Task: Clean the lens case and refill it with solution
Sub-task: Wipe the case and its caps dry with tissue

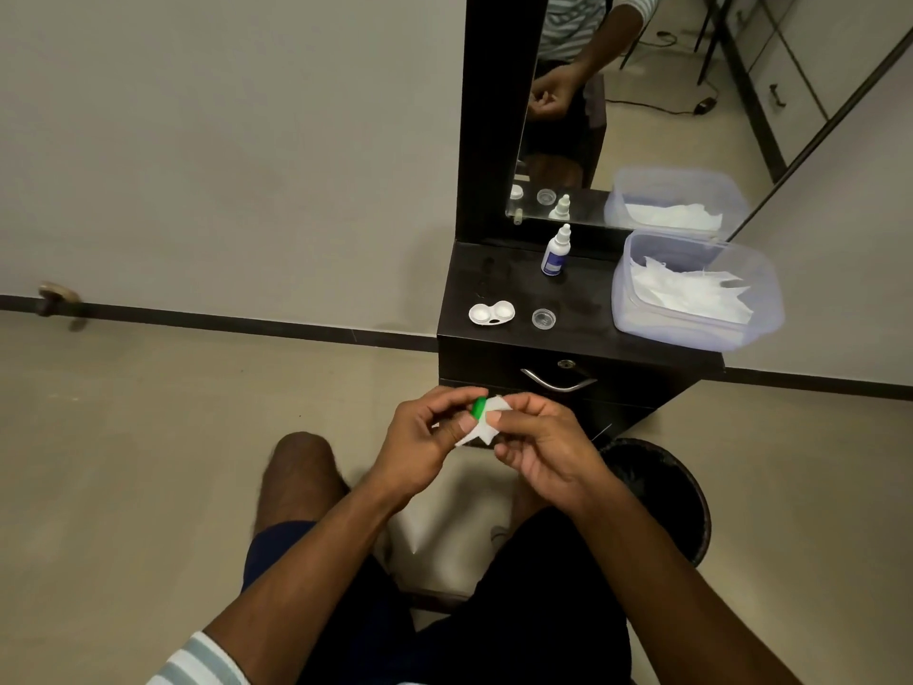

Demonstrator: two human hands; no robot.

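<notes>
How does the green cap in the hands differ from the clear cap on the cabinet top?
The green cap is opaque green; the clear cap is see-through. The green cap is held on edge by the left hand while the right hand works a white tissue against it; the clear cap lies flat and untouched on the cabinet top, right of the white lens case. Both are small and round.

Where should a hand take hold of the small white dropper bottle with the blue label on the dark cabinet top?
Probably round the labelled middle of the small white dropper bottle, coming from the front or left. It stands upright with its narrow nozzle cap on top, which offers little to pinch. The clear plastic tub of white tissues sits to its right and the mirror behind, so those sides look tighter.
</notes>
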